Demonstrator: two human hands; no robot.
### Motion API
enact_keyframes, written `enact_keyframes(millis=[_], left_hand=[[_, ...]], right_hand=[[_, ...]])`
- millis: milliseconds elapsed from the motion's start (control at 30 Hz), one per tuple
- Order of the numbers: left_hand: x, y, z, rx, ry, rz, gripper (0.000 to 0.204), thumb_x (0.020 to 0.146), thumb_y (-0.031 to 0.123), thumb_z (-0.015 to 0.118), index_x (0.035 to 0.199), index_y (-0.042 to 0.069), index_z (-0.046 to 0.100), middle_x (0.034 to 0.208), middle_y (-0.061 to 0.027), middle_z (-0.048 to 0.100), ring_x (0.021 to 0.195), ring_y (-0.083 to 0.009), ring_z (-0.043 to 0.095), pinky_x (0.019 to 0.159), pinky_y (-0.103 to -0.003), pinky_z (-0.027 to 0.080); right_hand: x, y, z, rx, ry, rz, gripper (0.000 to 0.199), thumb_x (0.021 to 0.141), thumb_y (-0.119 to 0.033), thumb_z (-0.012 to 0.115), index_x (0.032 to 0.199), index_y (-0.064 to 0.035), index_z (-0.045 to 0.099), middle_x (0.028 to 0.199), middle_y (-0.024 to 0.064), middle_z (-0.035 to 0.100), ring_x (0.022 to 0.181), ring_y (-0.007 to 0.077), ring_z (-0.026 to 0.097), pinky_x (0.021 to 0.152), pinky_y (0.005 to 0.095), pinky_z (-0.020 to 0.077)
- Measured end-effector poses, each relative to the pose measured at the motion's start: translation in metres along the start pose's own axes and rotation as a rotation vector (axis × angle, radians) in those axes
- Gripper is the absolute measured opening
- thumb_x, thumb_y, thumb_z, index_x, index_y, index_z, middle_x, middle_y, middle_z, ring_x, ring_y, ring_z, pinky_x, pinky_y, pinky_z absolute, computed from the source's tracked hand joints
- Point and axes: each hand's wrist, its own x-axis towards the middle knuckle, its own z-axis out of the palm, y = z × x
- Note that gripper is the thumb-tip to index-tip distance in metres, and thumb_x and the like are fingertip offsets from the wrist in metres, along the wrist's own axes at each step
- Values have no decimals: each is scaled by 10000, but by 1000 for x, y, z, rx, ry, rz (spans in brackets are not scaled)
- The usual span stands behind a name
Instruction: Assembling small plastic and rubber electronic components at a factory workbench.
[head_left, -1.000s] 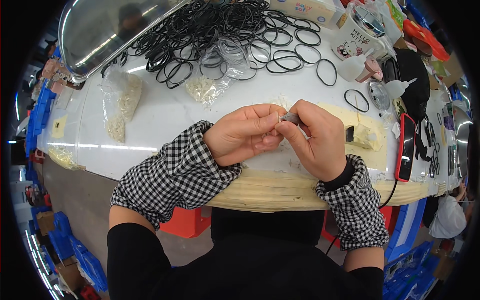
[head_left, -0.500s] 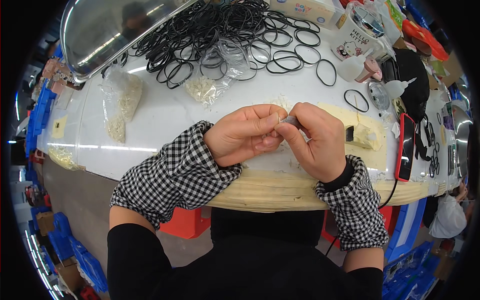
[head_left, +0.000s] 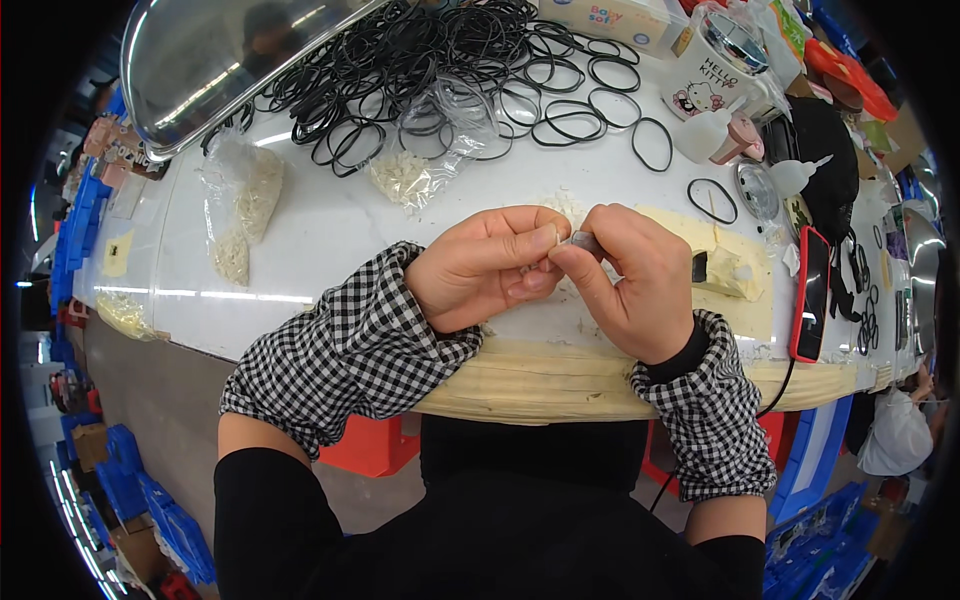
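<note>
Left hand [head_left: 487, 268] and right hand [head_left: 632, 282] brought together at near edge of white counter [head_left: 330, 250], wrists propped on taped, padded rim [head_left: 540, 385] for steadiness on fine work. Fingers [head_left: 580, 262] of right hand pinched on a small grey piece [head_left: 582, 241], held up between both hands, just above the counter surface; left fingers curled in, thumb and forefinger tips pressed against the same spot. Whether left grips the piece itself or only something tiny beside it, cannot tell. Shape of the piece mostly covered by fingertips.

Pile of black rubber rings [head_left: 440, 60] spread across far side, within reach; a few loose rings [head_left: 712, 200] to the right. Clear bags of small pale parts [head_left: 245, 200] left and far-centre [head_left: 405, 175], kept open-side toward the hands. Metal tray [head_left: 210, 60] tilted at far left. White mug [head_left: 715, 70] and small squeeze bottles [head_left: 800, 175] at far right. Phone in red case [head_left: 812, 290] at right edge, cable hanging below.

Checked sleeve covers on both forearms. Right end of counter bent and crowded by lens, items there hard to make out. Pale bits under hands hidden.
</note>
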Motion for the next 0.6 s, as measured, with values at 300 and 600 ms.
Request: enact_keyframes(millis=[300, 600], left_hand=[[0, 1, 4, 4, 34, -24, 196, 955, 209, 497, 963, 16, 531, 794, 25, 467, 687, -52, 406, 631, -188, 358], [1, 2, 3, -15, -11, -21, 194, 960, 212, 488, 950, 24, 533, 803, 18, 480, 693, -53, 414, 639, -189, 363]], right_hand=[[0, 1, 1, -22, 21, -11, 309, 812, -320, 670, 703, -69, 526, 586, 37, 512, 490, 200, 514, 433, 302, 379], [1, 0, -2, 28, -19, -24, 299, 808, -297, 680, 692, -63, 534, 564, 40, 500, 476, 186, 498, 427, 292, 368]])
